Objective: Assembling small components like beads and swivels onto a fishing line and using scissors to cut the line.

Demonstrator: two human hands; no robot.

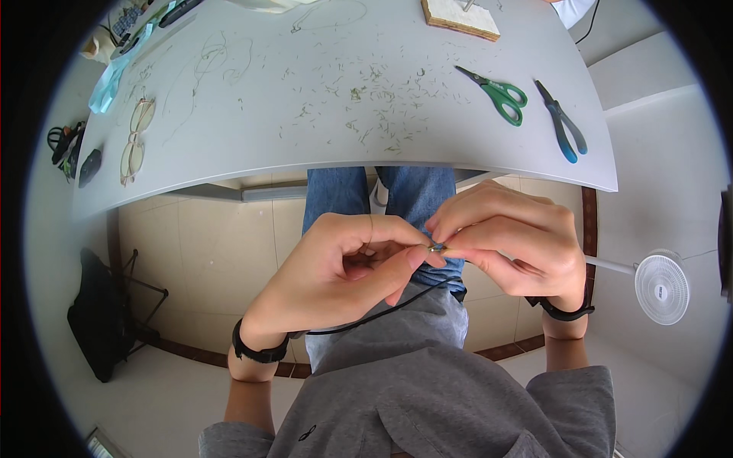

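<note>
Head view, looking down: the broad pale grey tabletop (229,145) spans the upper half, its middle strewn with short green clippings (366,107) and a few long thin strands of wire or thread (206,65) lying loose toward the left. Near its far edge sits a flat wooden block (460,18). On the right lie green-handled scissors (500,95) and, just beside them, blue-handled pliers (563,122), both untouched. A pair of thin-rimmed spectacles (136,141) rests at the left edge. On the tiled floor to the right stands a small white fan (661,288).

Below the table edge, over the lap, the left hand (343,271) and right hand (508,244) meet. Each is pinched shut with thumb and fingertips on a tiny metallic piece (436,247) held between them; a thin black cord (382,311) runs from that spot down across the grey shirt.

Judging from the clippings, cutting seems largely behind; the fine joining at the small piece looks in progress, not finished.
</note>
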